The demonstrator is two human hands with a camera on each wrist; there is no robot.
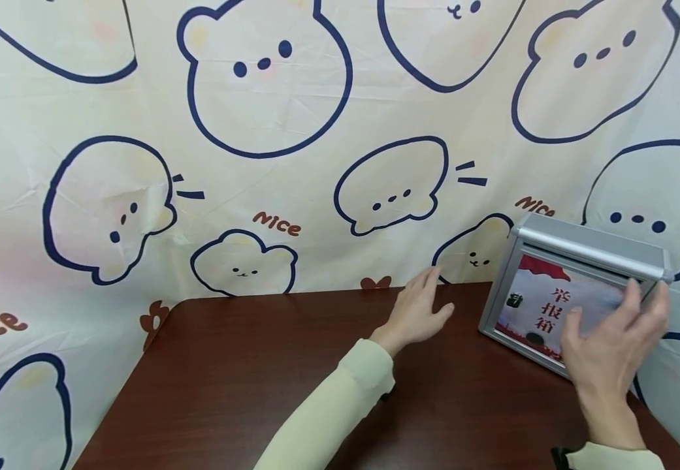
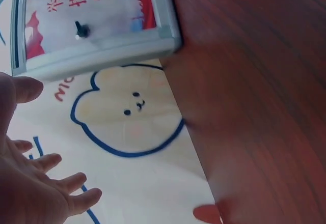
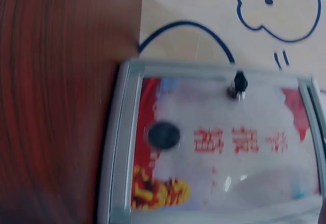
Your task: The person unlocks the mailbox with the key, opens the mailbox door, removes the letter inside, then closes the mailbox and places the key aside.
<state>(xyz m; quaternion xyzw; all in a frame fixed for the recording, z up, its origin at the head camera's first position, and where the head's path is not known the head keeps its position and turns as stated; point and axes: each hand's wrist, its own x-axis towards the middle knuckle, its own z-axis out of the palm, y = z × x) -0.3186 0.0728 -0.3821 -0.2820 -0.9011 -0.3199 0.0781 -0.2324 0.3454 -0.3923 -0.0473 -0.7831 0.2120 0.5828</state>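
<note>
A silver-framed metal report box (image 1: 592, 245) stands at the right of the table, its white and red front panel bearing red characters. A small lock with a dark key (image 2: 81, 29) sticks out of that panel, and a dark oval spot (image 3: 163, 135) marks its lower part. My right hand (image 1: 616, 346) is in front of the box, fingertips at its upper right corner and thumb apart over the panel. Left of the box, my left hand (image 1: 413, 313) hovers with fingers spread and holds nothing. In the left wrist view, its thumb (image 2: 28, 89) points towards the box's corner.
The dark brown wooden table (image 1: 245, 378) ends at the back against a pale cloth (image 1: 310, 189) printed with blue-outlined bears. This cloth also hangs along both sides. Both sleeves (image 1: 340, 405) are pale green.
</note>
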